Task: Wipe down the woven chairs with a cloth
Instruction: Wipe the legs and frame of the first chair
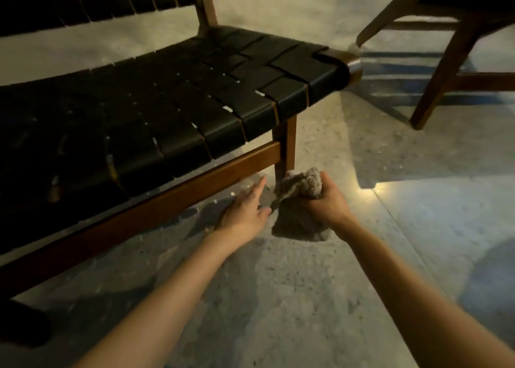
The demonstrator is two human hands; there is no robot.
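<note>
The pale, speckled concrete floor [306, 298] fills most of the view. On it, from 9 to 1 o'clock, stands a long chair with a seat of wide black woven straps on a brown wooden frame [195, 103]. A second chair of the same brown wood [451, 61] stands apart from it at 2 o'clock, and only its legs and the edge of its seat are in view.

Close to the centre, toward 4 o'clock, is the grey, crumpled terry cloth [301, 195]. It is just in front of the near front leg [284, 150] of the long chair, and one part of it hangs down. The right hand [326, 203] grips the bunched top of the cloth with curled fingers. The left hand [245, 208], at 6 o'clock, is open with straight fingers pointing to the leg. It is blurred, so I cannot tell if it touches the cloth's hanging edge.

I judge that the step in hand is arranging the cloth for wiping. The next move calls for gathering the loose part, then pressing the cloth on the leg or the straps and drawing it along them.
</note>
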